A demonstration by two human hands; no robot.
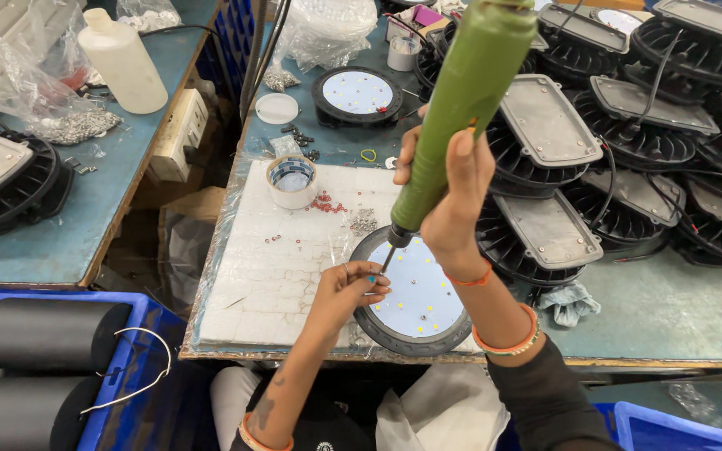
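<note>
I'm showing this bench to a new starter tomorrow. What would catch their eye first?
Most likely the big green electric screwdriver, gripped upright in the right hand at centre, its bit down on a round white LED board at the bench's near edge. The left hand pinches at the bit's tip. To the right, stacked black finned lamp housings with grey cover plates crowd the table.

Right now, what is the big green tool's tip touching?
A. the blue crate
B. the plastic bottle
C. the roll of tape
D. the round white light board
D: the right hand holds the green screwdriver upright, its tip on the round white light board, which the left hand steadies.
</note>
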